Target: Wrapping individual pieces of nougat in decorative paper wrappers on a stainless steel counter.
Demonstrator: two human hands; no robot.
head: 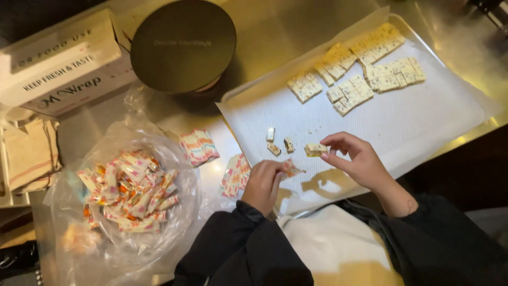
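My right hand (355, 157) pinches a pale rectangular nougat piece (315, 150), my left hand (266, 182) pinches a pink-printed wrapper (292, 169); wrapping comes next, I judge

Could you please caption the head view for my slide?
Right hand holds a candy piece over a lined tray; left hand pinches a wrapper beside a bowl of wrapped candies.

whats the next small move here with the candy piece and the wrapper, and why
Probably bring the right hand over to lay its nougat piece onto the wrapper pinched in the left hand. The piece is bare, the wrapper looks empty, and the bowl already holds many wrapped candies.
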